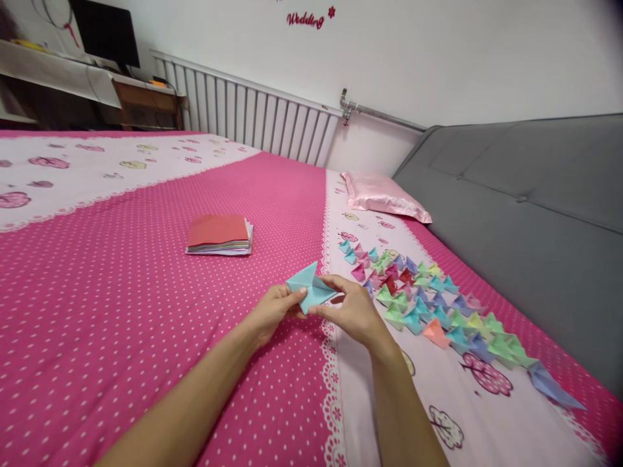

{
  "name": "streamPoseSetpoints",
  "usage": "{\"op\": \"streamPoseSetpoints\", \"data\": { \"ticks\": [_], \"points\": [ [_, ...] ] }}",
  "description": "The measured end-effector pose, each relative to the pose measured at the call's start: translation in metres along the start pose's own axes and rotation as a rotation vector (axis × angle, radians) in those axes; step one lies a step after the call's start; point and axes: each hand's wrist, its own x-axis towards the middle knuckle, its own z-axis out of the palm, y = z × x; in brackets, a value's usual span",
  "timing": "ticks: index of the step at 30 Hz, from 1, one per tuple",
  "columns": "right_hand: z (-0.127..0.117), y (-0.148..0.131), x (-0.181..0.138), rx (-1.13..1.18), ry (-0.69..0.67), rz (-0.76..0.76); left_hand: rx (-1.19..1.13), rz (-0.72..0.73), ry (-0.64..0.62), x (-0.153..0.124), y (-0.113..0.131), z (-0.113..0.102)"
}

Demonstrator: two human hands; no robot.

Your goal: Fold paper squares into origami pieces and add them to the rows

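1. Pink polka-dot bedspread covers the bed, with a grey headboard on its right side.
2. Beside the headboard lies a satin pink pillow.
3. Rows of folded paper pieces stretch across the bed between the pillow and the near edge.
4. Left of those rows sits a stack of coloured paper.
5. Just left of the rows, the left hand and right hand pinch a light blue folded paper between their fingertips, held above the bedspread.
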Motion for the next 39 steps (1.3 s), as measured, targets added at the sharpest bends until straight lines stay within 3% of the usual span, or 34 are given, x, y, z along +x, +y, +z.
{"op": "streamPoseSetpoints", "data": {
  "ticks": [8,14,19,24,30,39],
  "points": [
    [0.007,0.010,0.003,0.152,0.106,0.102,0.081,0.005,-0.054,-0.002,0.000,0.002],
    [0.013,0.006,0.003,0.322,0.186,0.201,0.078,0.006,-0.012,-0.002,0.002,0.004],
    [0.018,0.003,0.003,0.419,0.129,0.220,0.122,0.006,-0.004,-0.003,0.004,0.007],
    [0.015,0.007,0.002,0.287,0.123,0.203,0.139,0.020,-0.007,-0.004,0.005,0.008],
    [0.015,0.012,0.001,0.140,0.070,0.171,0.144,0.070,0.173,-0.001,0.003,0.003],
    [0.010,0.014,0.002,0.149,0.063,0.196,0.160,0.055,0.080,0.000,0.003,0.002]
  ]
}}
